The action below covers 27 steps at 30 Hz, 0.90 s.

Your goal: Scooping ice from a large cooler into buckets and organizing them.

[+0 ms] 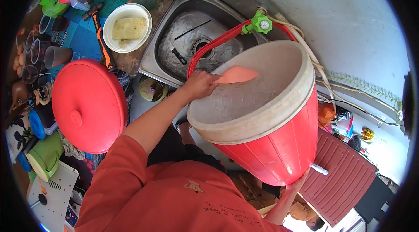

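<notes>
A large red drink cooler (275,149) with a whitish inner wall is tipped toward the sink, its mouth facing up and left. Clear ice pieces (238,101) lie inside, along the lower wall. My left hand (201,85) is closed on the handle of a salmon-coloured plastic scoop (238,75), whose blade reaches into the cooler's mouth. Under the cooler's base, near its white tap (320,169), my right hand (298,182) supports it from below; most of its fingers are hidden. The round red lid (89,105) stands apart on the left.
Beyond the cooler is a steel sink (174,27) holding a black-handled knife (178,56). A red hose (218,38) runs from a green valve (262,23). Left are a white bowl (109,35) with a sponge and a hammer (103,42). Another person (301,212) is at lower right.
</notes>
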Tool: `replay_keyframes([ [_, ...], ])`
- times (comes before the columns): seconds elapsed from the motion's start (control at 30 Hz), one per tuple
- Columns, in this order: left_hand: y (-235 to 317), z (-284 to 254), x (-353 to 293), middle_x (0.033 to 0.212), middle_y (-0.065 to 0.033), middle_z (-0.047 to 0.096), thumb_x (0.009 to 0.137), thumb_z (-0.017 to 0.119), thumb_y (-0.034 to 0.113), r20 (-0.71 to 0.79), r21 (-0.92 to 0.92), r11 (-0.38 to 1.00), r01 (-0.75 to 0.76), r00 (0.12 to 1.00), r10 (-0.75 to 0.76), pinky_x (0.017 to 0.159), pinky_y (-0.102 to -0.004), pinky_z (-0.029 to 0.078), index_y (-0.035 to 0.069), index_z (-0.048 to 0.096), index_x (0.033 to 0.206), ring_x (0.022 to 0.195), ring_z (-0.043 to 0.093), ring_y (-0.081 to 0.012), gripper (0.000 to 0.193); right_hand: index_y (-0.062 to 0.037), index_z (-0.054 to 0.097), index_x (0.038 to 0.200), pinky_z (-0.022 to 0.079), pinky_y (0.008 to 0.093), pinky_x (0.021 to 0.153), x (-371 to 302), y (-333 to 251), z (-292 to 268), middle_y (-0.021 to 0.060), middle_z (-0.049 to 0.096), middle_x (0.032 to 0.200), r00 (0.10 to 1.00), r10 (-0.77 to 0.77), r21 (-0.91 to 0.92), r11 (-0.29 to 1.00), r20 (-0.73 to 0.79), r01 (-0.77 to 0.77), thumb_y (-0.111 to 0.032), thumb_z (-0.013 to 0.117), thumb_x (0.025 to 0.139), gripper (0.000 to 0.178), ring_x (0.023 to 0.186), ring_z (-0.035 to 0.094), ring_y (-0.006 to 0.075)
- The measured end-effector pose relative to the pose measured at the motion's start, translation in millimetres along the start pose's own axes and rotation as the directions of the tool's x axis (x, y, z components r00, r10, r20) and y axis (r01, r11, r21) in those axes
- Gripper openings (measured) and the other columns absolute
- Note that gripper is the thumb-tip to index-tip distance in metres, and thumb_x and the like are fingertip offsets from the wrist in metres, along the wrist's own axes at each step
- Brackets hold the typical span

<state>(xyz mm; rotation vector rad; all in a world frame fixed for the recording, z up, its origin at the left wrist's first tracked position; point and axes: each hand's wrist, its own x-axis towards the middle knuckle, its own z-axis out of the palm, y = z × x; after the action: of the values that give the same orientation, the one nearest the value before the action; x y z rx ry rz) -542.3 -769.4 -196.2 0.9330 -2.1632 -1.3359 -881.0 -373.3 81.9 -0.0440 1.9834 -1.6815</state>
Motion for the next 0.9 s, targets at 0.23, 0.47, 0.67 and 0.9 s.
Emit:
replay_keyframes([
  [0.23, -3, -2, 2, 0.080, -0.0192, 0.069, 0.080, 0.070, 0.016, -0.004, 0.009, 1.000, -0.019, 1.000, 0.019, 0.068, -0.0492, 0.052, 0.007, 0.070, 0.108, 0.078, 0.066, -0.0403, 0.029, -0.0067, 0.046, 0.143, 0.051, 0.0463, 0.100, -2, -2, 0, 0.0107, 0.054, 0.141, 1.000, -0.001, -0.003, 1.000, -0.016, 0.001, -0.046, 0.062, 0.094, 0.064, 0.124, 0.056, 0.0283],
  [0.47, -4, -7, 4, 0.073, -0.0190, 0.065, 0.080, 0.070, 0.014, 0.010, 0.021, 0.999, -0.036, 0.999, 0.036, 0.064, -0.0504, 0.049, 0.005, 0.067, 0.093, 0.075, 0.064, -0.0416, 0.016, -0.0060, 0.049, 0.140, 0.053, 0.0452, 0.098, -10, -6, 21, 0.0107, 0.057, 0.137, 0.999, -0.042, -0.039, 0.998, -0.028, 0.041, -0.045, 0.062, 0.095, 0.061, 0.120, 0.059, 0.0272],
  [0.67, -5, -9, 3, 0.074, -0.0194, 0.066, 0.079, 0.071, 0.014, 0.015, 0.006, 1.000, -0.027, 1.000, 0.027, 0.064, -0.0495, 0.050, 0.006, 0.069, 0.097, 0.073, 0.064, -0.0415, 0.020, -0.0054, 0.048, 0.141, 0.052, 0.0456, 0.098, -14, -7, 25, 0.0112, 0.056, 0.139, 1.000, -0.024, -0.020, 1.000, -0.010, 0.024, -0.044, 0.061, 0.095, 0.061, 0.122, 0.058, 0.0278],
  [0.9, -10, -6, 5, 0.076, -0.0199, 0.067, 0.079, 0.072, 0.014, -0.008, -0.005, 0.999, -0.041, 0.999, 0.041, 0.065, -0.0491, 0.051, 0.005, 0.070, 0.104, 0.074, 0.065, -0.0408, 0.026, -0.0053, 0.045, 0.143, 0.050, 0.0472, 0.101, -13, -6, 16, 0.0120, 0.054, 0.141, 0.999, -0.015, -0.009, 1.000, -0.046, 0.014, -0.045, 0.061, 0.095, 0.063, 0.124, 0.056, 0.0290],
])
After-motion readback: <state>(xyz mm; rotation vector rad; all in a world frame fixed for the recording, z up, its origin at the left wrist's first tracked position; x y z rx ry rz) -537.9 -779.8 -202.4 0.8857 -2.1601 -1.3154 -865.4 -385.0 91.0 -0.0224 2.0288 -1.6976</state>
